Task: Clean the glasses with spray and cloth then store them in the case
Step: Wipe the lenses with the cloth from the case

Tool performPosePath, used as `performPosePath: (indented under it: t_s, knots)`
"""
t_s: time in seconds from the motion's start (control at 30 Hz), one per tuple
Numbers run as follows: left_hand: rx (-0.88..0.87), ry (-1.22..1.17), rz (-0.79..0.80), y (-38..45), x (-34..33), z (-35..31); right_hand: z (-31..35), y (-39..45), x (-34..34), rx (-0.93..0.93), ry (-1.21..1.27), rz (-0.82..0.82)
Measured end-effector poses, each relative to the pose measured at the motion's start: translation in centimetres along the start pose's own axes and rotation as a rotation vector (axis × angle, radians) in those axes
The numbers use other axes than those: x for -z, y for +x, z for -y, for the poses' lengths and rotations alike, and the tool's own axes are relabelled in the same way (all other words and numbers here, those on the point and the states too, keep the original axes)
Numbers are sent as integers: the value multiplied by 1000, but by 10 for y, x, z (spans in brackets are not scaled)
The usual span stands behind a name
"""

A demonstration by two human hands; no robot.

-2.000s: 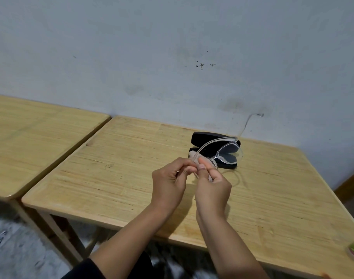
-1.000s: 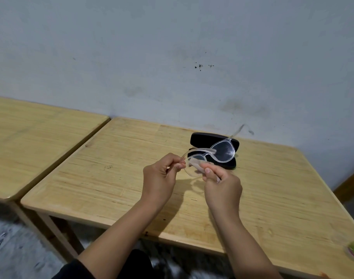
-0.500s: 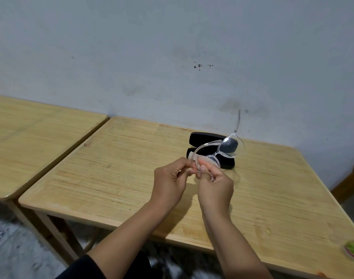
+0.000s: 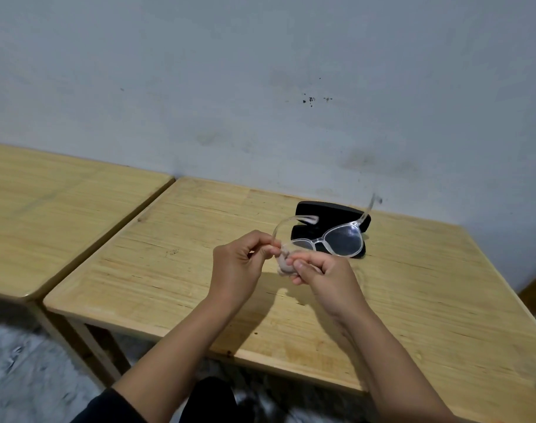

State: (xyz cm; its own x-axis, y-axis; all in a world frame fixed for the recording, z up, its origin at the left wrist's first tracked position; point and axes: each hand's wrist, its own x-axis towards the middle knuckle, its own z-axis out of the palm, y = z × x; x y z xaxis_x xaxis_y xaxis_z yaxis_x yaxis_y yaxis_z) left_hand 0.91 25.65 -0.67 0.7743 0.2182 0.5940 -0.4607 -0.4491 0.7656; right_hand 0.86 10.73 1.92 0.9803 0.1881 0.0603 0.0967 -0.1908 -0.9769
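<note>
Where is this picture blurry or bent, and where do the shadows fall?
Head view: the glasses show slight motion blur, most at the raised temple tip; the wide lens bows the table edges; soft shadows of both hands fall on the wood beneath them; the black case shows no glare.

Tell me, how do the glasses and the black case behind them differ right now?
The glasses are clear-framed and see-through; the case is solid black. The glasses are held up above the table, the left hand pinching one end and the right hand pressing a small cloth to them; the case lies untouched on the wood. The glasses' arms are unfolded; the case stands open. Both sit over the same table.
</note>
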Motion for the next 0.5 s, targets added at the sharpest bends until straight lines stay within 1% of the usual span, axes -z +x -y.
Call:
performPosePath:
  t_s: [0.07, 0.2, 0.3, 0.4, 0.5]
  knots:
    - [-12, 28, -9, 1, 8, 2, -2, 0, -4, 1, -8, 47]
    - [-30, 84, -24, -1, 24, 4, -2, -1, -13, -13, 29, 75]
    - [-5, 127, -78, 1, 44, 7, -1, -2, -19, -39, 70, 55]
    - [36, 179, -149, 3, 75, 14, -5, -3, -21, -113, 92, 20]
    - [32, 266, -196, 3, 110, 22, -12, -5, -28, -175, 93, 9]
